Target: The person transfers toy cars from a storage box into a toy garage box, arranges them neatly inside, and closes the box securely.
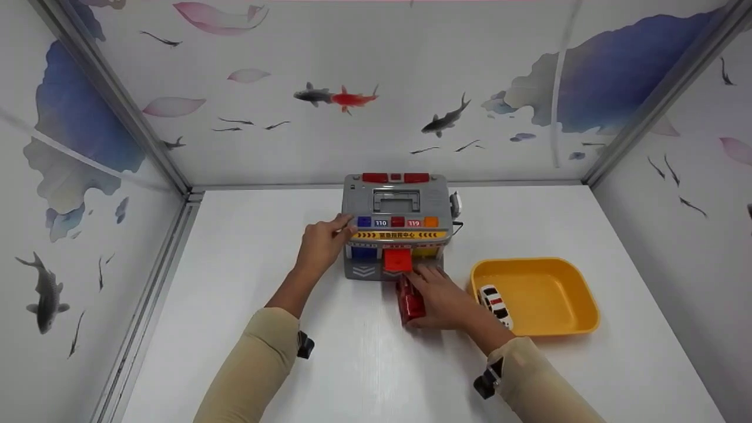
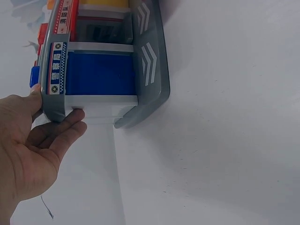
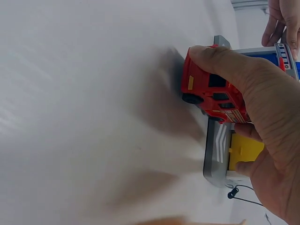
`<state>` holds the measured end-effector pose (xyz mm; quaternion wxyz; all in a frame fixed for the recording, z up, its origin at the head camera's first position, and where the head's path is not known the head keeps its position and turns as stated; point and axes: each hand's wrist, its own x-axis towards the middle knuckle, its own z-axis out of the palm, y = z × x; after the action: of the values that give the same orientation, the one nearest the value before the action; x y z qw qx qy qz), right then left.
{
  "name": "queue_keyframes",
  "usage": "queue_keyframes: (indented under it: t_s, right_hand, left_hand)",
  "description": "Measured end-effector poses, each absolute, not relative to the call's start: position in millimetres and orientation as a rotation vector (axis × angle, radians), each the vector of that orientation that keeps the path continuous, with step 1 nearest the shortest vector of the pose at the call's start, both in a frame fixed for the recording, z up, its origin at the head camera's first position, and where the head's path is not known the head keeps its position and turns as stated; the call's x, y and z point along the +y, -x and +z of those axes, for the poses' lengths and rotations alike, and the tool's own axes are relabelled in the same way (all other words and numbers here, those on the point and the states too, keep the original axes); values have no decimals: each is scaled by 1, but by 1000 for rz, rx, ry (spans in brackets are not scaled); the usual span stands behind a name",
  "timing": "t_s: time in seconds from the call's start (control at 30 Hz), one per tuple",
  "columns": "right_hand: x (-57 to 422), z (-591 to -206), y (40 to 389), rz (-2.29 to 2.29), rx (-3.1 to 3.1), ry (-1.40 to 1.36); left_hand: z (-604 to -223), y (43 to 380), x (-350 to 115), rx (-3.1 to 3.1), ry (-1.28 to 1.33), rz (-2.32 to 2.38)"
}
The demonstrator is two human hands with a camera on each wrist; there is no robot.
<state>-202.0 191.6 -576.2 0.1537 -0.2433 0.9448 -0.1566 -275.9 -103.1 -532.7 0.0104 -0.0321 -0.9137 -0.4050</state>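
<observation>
A grey toy garage (image 1: 361, 197) stands upright at the table's back, with coloured buttons along its roof front. My left hand (image 1: 319, 247) grips the garage's front left roof edge, thumb above and fingers below, beside the blue door (image 2: 101, 72). The red door (image 1: 398, 259) in the middle is tilted outward and up, with a dark bay behind it in the left wrist view. My right hand (image 1: 446, 298) holds a red toy fire truck (image 3: 218, 91) just in front of this bay. Right of it, the yellow door (image 3: 246, 151) is lowered.
To the right, a yellow plastic tray (image 1: 587, 299) holds a white toy car (image 1: 494, 305) leaning on its left wall. A small cord (image 3: 248, 200) sticks out from the garage's right side. White printed walls (image 1: 399, 135) enclose the white table (image 1: 247, 235).
</observation>
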Motion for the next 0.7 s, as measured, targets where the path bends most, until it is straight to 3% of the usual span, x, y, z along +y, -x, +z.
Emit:
queue_keyframes:
  t_s: [0.7]
  right_hand:
    - [171,-594,201,-594,2782,613]
  left_hand:
    - [-536,276,-104,-2840,99,-1296]
